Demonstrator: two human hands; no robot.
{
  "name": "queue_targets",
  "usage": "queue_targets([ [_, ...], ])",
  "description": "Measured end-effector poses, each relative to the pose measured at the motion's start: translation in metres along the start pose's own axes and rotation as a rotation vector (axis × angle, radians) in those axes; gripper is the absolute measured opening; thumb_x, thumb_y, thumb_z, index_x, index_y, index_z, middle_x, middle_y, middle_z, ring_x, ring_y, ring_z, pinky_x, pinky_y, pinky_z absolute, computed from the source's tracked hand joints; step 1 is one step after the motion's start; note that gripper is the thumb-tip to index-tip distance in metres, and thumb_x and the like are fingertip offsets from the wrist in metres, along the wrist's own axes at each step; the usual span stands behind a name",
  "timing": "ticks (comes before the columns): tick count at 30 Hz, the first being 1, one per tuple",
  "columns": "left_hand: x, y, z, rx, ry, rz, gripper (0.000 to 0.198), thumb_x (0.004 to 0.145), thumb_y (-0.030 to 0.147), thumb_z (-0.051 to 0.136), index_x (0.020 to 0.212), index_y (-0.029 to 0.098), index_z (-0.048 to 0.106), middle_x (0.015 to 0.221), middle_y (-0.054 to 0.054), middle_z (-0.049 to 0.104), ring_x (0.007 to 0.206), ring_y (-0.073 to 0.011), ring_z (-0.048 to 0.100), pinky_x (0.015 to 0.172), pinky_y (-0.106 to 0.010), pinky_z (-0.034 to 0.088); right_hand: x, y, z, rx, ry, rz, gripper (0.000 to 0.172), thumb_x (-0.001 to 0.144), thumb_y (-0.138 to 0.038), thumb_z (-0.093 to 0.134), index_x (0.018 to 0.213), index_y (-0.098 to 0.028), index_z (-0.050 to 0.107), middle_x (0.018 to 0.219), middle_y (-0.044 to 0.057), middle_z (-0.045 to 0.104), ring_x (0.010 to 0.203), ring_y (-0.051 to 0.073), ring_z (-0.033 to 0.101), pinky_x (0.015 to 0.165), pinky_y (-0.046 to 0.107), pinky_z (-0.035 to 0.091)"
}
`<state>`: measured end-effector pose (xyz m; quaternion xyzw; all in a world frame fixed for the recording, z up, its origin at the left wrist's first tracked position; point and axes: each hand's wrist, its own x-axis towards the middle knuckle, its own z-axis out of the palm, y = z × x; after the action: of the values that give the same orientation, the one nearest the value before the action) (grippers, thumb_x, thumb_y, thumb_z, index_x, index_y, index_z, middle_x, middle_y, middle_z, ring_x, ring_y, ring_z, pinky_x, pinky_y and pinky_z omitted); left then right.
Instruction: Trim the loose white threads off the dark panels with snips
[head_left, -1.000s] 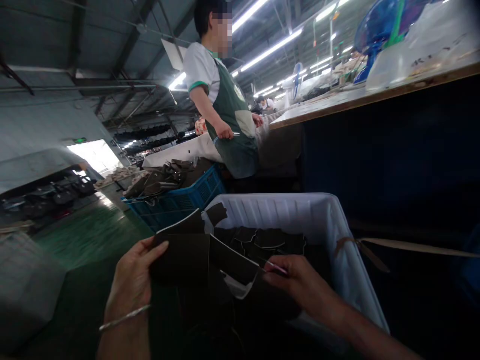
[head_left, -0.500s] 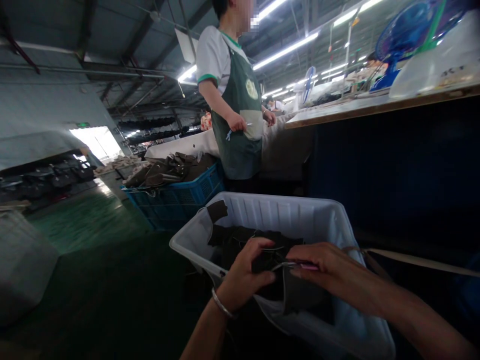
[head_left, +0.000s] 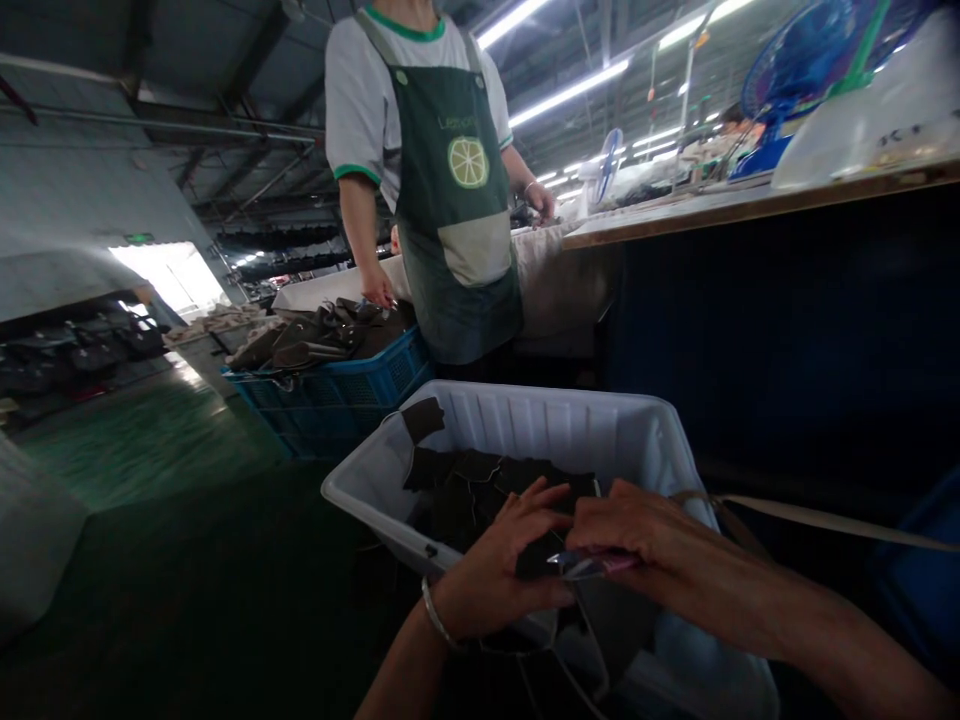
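Note:
Over a white plastic bin (head_left: 555, 400), my left hand (head_left: 499, 565) curls round a dark fabric piece (head_left: 534, 560), with thumb below and fingers above. My right hand (head_left: 645, 525) is closed on small thread snips (head_left: 581, 565) with a pink handle; their metal tip points left towards the left hand. Below my right hand hangs another dark fabric panel (head_left: 619, 615) with a pale edge. More dark cut pieces (head_left: 457, 490) with light edges lie in the bin beneath my hands. Part of the snips is hidden by my right fingers.
A co-worker in a green apron (head_left: 420, 290) stands behind the bin, one hand at a blue crate (head_left: 337, 390) heaped with dark fabric. To the right is a worktable (head_left: 750, 215) with a blue fan (head_left: 787, 80). A beige strap (head_left: 817, 518) runs rightward from the bin.
My hands have come closer together, and the snips' tip has turned towards the left. The co-worker has turned to face this way and lowered one hand to the blue crate.

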<state>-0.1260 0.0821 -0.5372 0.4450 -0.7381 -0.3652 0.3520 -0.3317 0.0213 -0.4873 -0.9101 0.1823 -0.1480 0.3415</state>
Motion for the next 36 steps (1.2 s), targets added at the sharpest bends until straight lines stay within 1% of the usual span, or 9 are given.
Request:
queue_targets([
  [3,0.002,0.006,0.001,0.03,0.064,0.016,0.018,0.071,0.021,0.07,0.088,0.02,0.065,0.142,-0.006,0.042,0.139,-0.0268,0.024,0.115,-0.046,0.01,0.001,0.005,-0.003,-0.05,0.023,-0.03,0.019,0.09,-0.026,0.047,0.085,-0.026,0.065,0.084,0.0,0.063,0.082,0.018,0.055,0.086,0.038,0.036],
  [6,0.004,0.008,0.012,-0.122,0.168,0.029,0.031,0.072,0.013,0.066,0.101,0.02,0.06,0.128,-0.006,0.055,0.124,-0.0226,0.045,0.104,-0.035,0.032,0.002,0.008,-0.003,-0.024,0.047,-0.006,0.016,0.089,-0.025,0.049,0.084,-0.026,0.065,0.084,0.0,0.062,0.08,0.017,0.054,0.081,0.035,0.038],
  [9,0.01,0.003,0.028,-0.255,0.201,-0.023,0.034,0.076,0.013,0.058,0.11,0.018,0.06,0.106,-0.005,0.065,0.097,-0.0186,0.058,0.086,-0.029,0.043,0.004,0.014,-0.002,0.024,0.025,0.041,0.014,0.089,-0.026,0.05,0.085,-0.024,0.063,0.087,0.001,0.06,0.084,0.017,0.052,0.079,0.031,0.038],
  [14,0.018,-0.009,0.035,-0.482,0.099,-0.091,0.034,0.073,0.008,0.053,0.103,0.017,0.067,0.089,-0.001,0.064,0.085,-0.0151,0.055,0.081,-0.026,0.04,0.006,0.038,-0.006,0.092,0.011,0.155,0.025,0.092,-0.039,0.046,0.087,-0.019,0.06,0.084,0.002,0.055,0.079,0.016,0.049,0.07,0.028,0.037],
  [19,0.015,-0.014,0.027,-0.611,0.073,-0.368,0.014,0.069,0.025,0.067,0.077,0.014,0.072,0.067,0.0,0.06,0.063,-0.0093,0.05,0.064,-0.022,0.037,0.009,0.065,0.007,0.302,-0.104,0.206,0.028,0.091,-0.041,0.046,0.082,-0.017,0.055,0.077,0.0,0.048,0.071,0.012,0.045,0.064,0.024,0.035],
  [23,0.014,-0.019,0.032,-0.855,0.11,-0.506,0.023,0.059,0.027,0.076,0.075,0.012,0.071,0.065,-0.001,0.061,0.057,-0.0085,0.051,0.06,-0.022,0.037,0.016,0.079,0.02,0.283,0.097,0.16,0.029,0.093,-0.04,0.042,0.088,-0.017,0.058,0.088,0.003,0.052,0.083,0.015,0.05,0.074,0.026,0.039],
  [26,0.017,-0.026,0.037,-0.864,0.254,-0.499,0.025,0.061,0.03,0.075,0.076,0.011,0.07,0.064,-0.002,0.061,0.057,-0.0083,0.051,0.058,-0.021,0.036,0.016,0.075,0.019,0.299,0.253,0.234,0.035,0.094,-0.046,0.039,0.087,-0.017,0.056,0.079,0.001,0.049,0.075,0.013,0.048,0.069,0.025,0.038],
  [30,0.019,-0.035,0.038,-0.84,0.322,-0.475,0.023,0.062,0.028,0.074,0.075,0.009,0.069,0.064,-0.002,0.061,0.057,-0.0084,0.051,0.058,-0.021,0.034,0.006,0.052,0.019,0.474,0.133,0.326,0.042,0.092,-0.057,0.035,0.087,-0.018,0.051,0.066,-0.002,0.038,0.057,0.01,0.036,0.051,0.023,0.03],
  [36,0.015,-0.033,0.032,-0.965,0.138,-0.309,0.016,0.069,0.014,0.06,0.08,0.007,0.069,0.071,-0.008,0.065,0.063,-0.0117,0.057,0.064,-0.023,0.04,-0.005,0.053,0.038,0.144,0.04,0.33,0.046,0.098,-0.047,0.023,0.08,-0.019,0.054,0.08,0.004,0.056,0.074,0.016,0.05,0.066,0.028,0.04],
])
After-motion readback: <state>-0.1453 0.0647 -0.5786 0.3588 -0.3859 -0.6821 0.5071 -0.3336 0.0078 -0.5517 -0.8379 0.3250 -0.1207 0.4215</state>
